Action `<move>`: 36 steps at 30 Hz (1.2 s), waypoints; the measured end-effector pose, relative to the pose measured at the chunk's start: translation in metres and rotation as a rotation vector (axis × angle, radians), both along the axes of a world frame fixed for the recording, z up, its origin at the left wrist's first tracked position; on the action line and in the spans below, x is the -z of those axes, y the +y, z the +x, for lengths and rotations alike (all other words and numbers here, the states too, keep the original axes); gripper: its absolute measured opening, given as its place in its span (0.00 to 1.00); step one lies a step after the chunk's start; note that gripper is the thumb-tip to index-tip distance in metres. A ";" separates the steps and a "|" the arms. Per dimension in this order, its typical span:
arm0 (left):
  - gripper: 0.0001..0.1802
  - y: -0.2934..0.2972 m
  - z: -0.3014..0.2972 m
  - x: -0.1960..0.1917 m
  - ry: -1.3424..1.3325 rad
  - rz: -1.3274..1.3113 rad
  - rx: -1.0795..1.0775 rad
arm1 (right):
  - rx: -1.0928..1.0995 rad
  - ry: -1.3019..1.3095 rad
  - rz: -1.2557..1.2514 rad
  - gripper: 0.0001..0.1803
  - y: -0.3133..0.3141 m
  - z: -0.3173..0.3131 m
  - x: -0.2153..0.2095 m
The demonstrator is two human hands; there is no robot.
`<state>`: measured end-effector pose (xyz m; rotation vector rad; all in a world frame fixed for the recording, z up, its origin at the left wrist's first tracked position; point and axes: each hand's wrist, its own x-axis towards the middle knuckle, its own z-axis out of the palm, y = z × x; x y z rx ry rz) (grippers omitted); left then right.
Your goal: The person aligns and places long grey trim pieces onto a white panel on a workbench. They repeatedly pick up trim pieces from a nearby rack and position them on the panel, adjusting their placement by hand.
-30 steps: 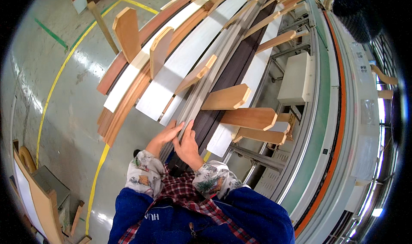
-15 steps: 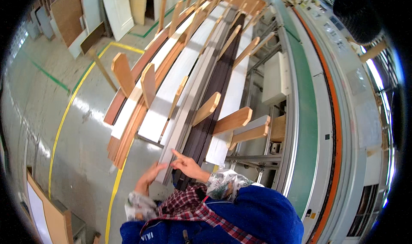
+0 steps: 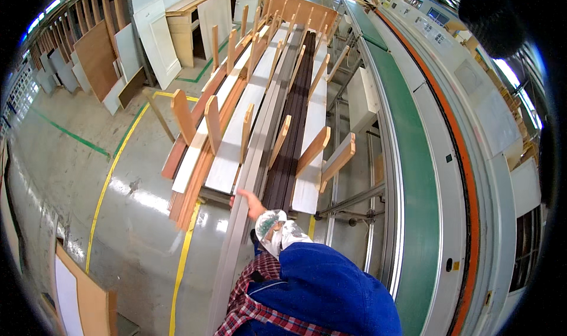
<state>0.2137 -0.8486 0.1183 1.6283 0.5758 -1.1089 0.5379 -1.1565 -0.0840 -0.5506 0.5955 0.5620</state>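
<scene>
My right hand (image 3: 251, 205) is closed around a long grey strip (image 3: 225, 271), gripping it across its width just beyond the near ends of the stacked boards. The strip sticks out past the stack toward me and runs down to the lower edge of the view beside my body. Its far part lies in a slot with other grey strips (image 3: 274, 107). Right of that slot is a bundle of dark brown strips (image 3: 282, 168). To its left lie white boards (image 3: 225, 165). My left hand is out of view.
Upright wooden dividers (image 3: 313, 151) separate the boards on the rack. Reddish-brown strips (image 3: 193, 196) lie farther left. A machine with a green belt (image 3: 407, 176) runs along the right. Panels (image 3: 96, 58) lean at the back left; a yellow line (image 3: 180, 283) marks the floor.
The grey strip has been drawn out toward me. My right hand has gone from pointing fingers on the strips to gripping one. My left hand has left the view, which has tilted up.
</scene>
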 end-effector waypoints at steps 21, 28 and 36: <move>0.44 0.141 -0.363 -0.062 0.026 0.413 0.369 | -0.052 -0.266 -0.143 0.31 0.098 -0.228 -0.107; 0.32 0.174 -0.414 -0.006 -0.322 0.687 0.159 | -0.136 -0.366 -0.161 0.22 0.093 -0.221 -0.118; 0.31 0.279 -0.387 -0.034 -0.457 0.901 0.119 | -0.043 -0.388 -0.087 0.14 0.180 -0.234 -0.158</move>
